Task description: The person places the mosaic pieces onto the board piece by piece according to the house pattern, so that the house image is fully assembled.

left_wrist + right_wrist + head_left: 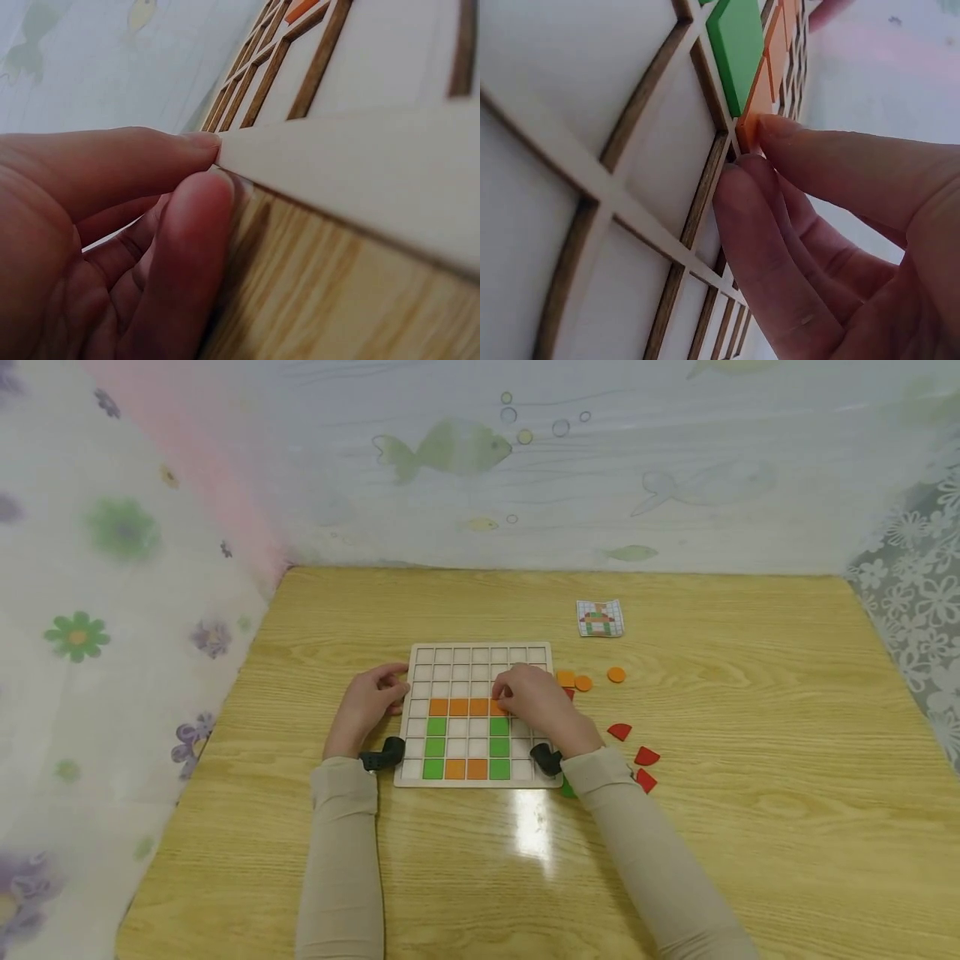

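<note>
A pale wooden grid board (417, 727) lies on the table, with orange and green square tiles set in some of its cells. My left hand (367, 702) is at the board's left edge; in the left wrist view its fingertips touch the side of the rim (315, 161), with the index finger nearly straight. Over the right part of the board, my right hand (538, 697) pinches an orange square tile (755, 101) at the end of the orange row, just above the green tile (498, 727) of the right column. The tile sits at its cell, partly covered by the fingers.
Right of the board lie orange round pieces (616, 675), an orange square (566, 678) and several red quarter-round pieces (647, 756). A green piece (568, 789) shows beside the right forearm. A small pattern card (600, 619) lies behind, towards the printed wall covering (465, 485).
</note>
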Demonstrator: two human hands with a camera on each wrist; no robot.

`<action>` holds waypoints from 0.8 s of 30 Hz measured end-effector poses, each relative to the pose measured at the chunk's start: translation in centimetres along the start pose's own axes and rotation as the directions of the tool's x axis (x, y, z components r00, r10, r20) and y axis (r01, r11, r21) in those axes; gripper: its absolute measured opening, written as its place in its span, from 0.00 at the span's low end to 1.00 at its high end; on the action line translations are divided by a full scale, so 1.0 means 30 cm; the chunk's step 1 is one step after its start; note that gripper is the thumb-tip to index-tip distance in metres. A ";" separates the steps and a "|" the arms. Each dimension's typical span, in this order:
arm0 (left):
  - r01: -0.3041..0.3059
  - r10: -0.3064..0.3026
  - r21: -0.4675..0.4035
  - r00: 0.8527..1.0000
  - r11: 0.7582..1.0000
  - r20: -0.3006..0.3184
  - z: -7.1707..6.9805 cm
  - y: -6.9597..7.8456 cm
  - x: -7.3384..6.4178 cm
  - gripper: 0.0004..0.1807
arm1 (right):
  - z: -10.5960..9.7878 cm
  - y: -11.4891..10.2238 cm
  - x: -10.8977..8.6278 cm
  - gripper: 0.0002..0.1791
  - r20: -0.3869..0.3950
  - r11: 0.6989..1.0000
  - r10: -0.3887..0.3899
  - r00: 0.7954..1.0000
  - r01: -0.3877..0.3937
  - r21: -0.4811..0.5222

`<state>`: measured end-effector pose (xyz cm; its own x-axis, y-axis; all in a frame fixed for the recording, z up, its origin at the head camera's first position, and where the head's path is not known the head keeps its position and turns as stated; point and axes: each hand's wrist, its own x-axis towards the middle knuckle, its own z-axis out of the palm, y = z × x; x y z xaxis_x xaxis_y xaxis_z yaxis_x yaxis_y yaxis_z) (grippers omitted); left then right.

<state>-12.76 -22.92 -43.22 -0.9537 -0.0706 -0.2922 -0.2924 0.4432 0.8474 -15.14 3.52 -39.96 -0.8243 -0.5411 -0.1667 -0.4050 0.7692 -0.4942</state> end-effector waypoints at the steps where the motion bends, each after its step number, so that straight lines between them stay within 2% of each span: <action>1: 0.001 -0.001 -0.002 1.000 1.000 0.000 0.001 0.000 0.000 0.20 | 0.000 0.000 -0.001 0.04 0.003 1.000 -0.003 1.000 0.003 0.001; 7: 0.002 -0.002 -0.001 1.000 1.000 -0.004 0.003 0.001 0.000 0.20 | -0.003 0.012 -0.012 0.06 0.039 0.999 -0.017 0.999 0.015 0.050; 11: -0.004 0.004 0.011 1.000 1.000 -0.008 0.004 -0.002 0.003 0.20 | -0.014 0.027 -0.035 0.08 0.036 0.996 -0.008 0.999 0.005 0.085; 17: 0.008 -0.008 -0.001 1.000 1.000 0.002 0.003 -0.005 0.004 0.21 | -0.042 0.050 -0.113 0.10 0.024 0.991 0.031 0.999 -0.034 0.132; 24: 0.014 -0.014 -0.014 1.000 1.000 0.009 0.002 -0.003 0.003 0.21 | -0.083 0.089 -0.208 0.11 0.033 0.994 0.035 0.999 -0.038 0.100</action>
<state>-12.81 -22.92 -43.35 -0.9489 -0.0689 -0.3079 -0.3067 0.4298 0.8492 -12.05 9.79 -38.12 -0.8245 -0.5249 -0.2116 -0.3320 0.7514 -0.5702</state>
